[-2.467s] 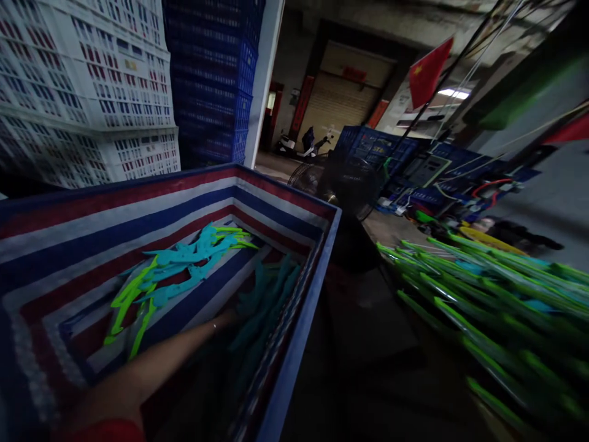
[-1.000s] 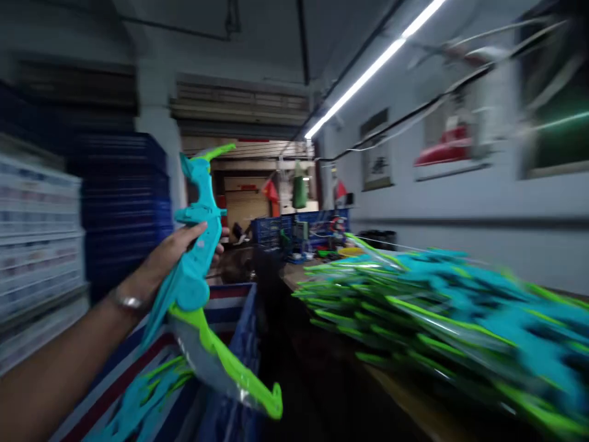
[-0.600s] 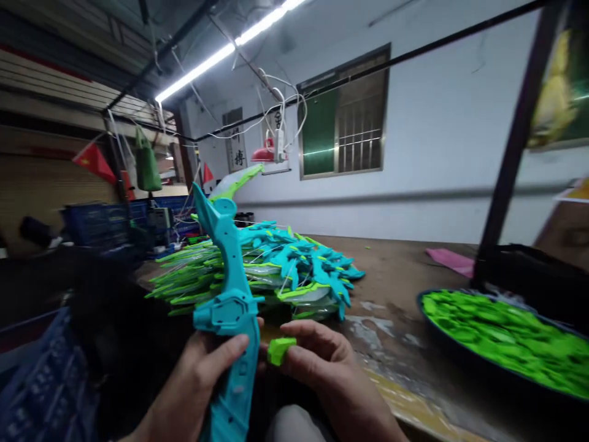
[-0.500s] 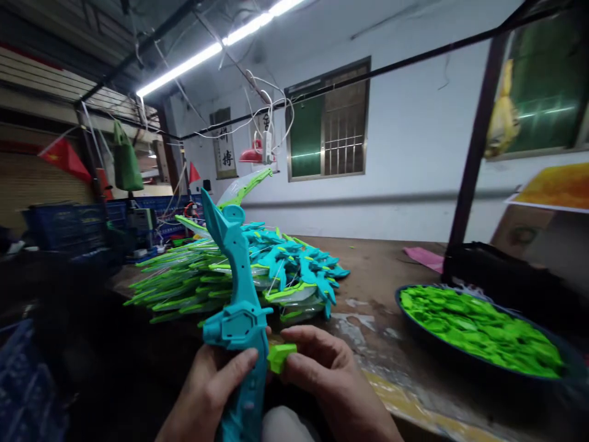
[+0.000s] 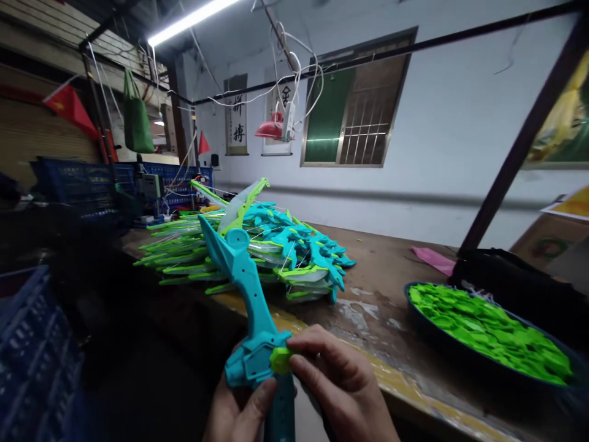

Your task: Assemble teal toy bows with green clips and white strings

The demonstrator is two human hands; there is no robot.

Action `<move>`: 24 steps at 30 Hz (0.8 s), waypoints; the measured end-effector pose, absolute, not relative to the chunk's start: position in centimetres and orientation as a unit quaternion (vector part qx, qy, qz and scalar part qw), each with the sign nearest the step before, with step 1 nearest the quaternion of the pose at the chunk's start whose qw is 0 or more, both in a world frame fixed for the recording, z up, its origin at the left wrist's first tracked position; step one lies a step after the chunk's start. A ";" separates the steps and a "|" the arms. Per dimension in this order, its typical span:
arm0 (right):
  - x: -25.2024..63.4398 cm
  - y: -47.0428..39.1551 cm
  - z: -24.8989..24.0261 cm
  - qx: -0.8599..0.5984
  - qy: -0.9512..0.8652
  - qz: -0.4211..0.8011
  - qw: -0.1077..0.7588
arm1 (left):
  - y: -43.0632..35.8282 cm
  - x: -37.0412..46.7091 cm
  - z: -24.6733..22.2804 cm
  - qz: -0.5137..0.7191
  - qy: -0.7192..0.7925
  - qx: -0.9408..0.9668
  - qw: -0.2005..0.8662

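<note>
My left hand (image 5: pixel 243 405) is wrapped round a teal toy bow body (image 5: pixel 253 301), held tilted with its pointed end up and away from me. A six-sided recess shows in the bow body's wide middle part. Between the thumb and fingers of my right hand (image 5: pixel 335 380) is a small lime-green plastic piece (image 5: pixel 280 360). It sits at the right side of the recess, over the bow body; whether it touches is hard to tell. The left fingers are hidden behind the bow body. Beyond lies a pile of toy bows (image 5: pixel 304 245) in teal and lime with clear limbs.
On the right of the worktable (image 5: pixel 381 258) stands a dark basin (image 5: pixel 432 325) heaped with lime-green pieces. Behind it are a black bag (image 5: pixel 510 288) and a pink sheet (image 5: pixel 434 260). Blue crates (image 5: pixel 37 350) stand at lower left. A red lamp (image 5: pixel 271 129) hangs above.
The lime-green piece has gone from beside the bow body to over its middle recess, carried by my right hand. The bow body sits lower and further right in view; the camera has turned.
</note>
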State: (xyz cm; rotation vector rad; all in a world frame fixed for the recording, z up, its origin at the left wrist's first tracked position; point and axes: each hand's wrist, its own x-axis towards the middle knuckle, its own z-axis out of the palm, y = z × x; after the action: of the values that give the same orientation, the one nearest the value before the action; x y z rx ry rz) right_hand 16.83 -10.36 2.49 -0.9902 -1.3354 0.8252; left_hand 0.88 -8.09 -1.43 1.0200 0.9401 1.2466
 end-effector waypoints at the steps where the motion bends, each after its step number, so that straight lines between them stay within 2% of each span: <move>1: 16.7 -10.3 2.3 -0.427 -0.575 0.359 0.599 | -8.0 0.6 -1.5 0.534 0.406 0.426 0.607; 7: 16.2 -10.1 2.2 -0.435 -0.557 0.389 0.591 | -7.5 -0.1 -2.6 0.496 0.406 0.371 0.672; 13: 17.1 -10.1 2.7 -0.434 -0.647 0.261 0.571 | -7.5 -0.9 -3.4 0.509 0.313 0.328 0.732; 17: 17.7 -10.0 4.0 -0.394 -0.766 0.155 0.483 | -7.3 -1.7 -2.4 0.516 0.297 0.382 0.707; 24: 16.4 -9.9 8.6 -0.340 -0.888 0.079 0.298 | -7.1 -2.1 -0.8 0.516 0.293 0.463 0.658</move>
State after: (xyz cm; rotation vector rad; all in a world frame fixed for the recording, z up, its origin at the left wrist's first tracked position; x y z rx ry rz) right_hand 16.43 -9.87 8.56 -0.9043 -2.3611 0.2099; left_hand -2.13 -7.10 -0.77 1.0477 0.6636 1.1693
